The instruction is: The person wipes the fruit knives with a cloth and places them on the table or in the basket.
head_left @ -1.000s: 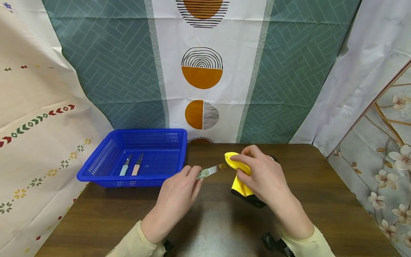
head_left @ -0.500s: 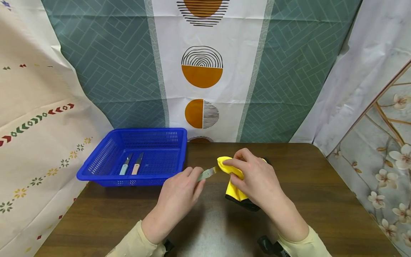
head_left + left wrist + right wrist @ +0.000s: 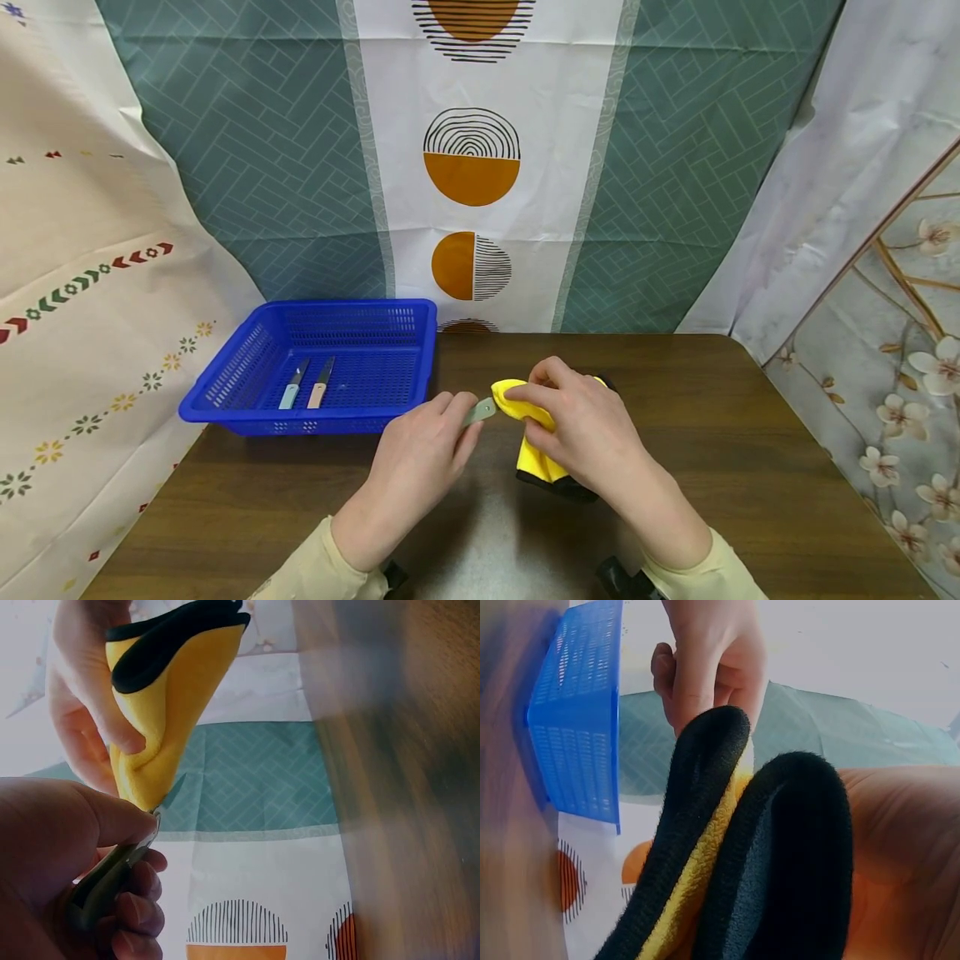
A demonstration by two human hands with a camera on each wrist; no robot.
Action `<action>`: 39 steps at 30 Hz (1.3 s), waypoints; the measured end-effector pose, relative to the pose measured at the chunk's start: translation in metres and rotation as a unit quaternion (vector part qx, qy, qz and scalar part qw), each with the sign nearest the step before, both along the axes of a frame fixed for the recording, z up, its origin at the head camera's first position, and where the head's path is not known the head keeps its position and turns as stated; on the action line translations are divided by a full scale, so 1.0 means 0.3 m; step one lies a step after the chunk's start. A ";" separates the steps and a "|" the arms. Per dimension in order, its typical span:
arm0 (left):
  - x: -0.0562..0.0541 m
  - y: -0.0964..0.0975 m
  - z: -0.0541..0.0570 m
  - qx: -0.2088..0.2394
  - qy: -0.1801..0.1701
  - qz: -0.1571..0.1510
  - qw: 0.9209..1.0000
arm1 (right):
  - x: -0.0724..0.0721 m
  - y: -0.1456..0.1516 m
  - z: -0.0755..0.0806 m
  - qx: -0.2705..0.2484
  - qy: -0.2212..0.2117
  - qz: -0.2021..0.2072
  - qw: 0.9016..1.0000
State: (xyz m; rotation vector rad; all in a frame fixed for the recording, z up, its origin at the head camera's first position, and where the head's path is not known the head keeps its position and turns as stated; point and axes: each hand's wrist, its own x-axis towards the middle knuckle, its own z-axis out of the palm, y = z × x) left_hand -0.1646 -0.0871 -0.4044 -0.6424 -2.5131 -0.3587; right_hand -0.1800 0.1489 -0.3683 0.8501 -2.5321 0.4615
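Observation:
My left hand (image 3: 420, 446) grips a small knife by its pale green handle (image 3: 481, 411), held over the table and pointing right. Pinched in the fingers of my right hand (image 3: 588, 425) is a folded yellow cloth (image 3: 542, 462) with black edging. The cloth covers the knife's blade right up to the front of the handle in the head view. From the left wrist, a sliver of the blade (image 3: 175, 791) shows beside the cloth's lower end. The right wrist view is largely filled by the cloth's black edges (image 3: 810, 825).
A blue plastic basket (image 3: 247, 414) stands on the left of the brown wooden table (image 3: 720, 450). Inside it lie a knife with a light blue handle (image 3: 289, 395) and a knife with a pink handle (image 3: 317, 395). Patterned curtains (image 3: 682, 167) hang behind and at both sides.
My right hand has slid the cloth leftward along the blade, from near its tip to the handle. The left hand has stayed almost in place with the knife.

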 end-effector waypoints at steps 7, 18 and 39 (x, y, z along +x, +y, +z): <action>0.002 0.001 -0.003 -0.004 0.013 -0.007 1.000 | 0.000 -0.008 -0.005 0.003 0.001 0.005 1.000; 0.006 0.002 -0.009 -0.005 0.032 -0.011 0.999 | 0.000 -0.012 -0.010 0.005 0.008 0.009 1.000; 0.000 -0.001 -0.010 0.002 0.028 -0.009 1.000 | -0.023 0.015 -0.018 -0.001 0.000 -0.017 1.000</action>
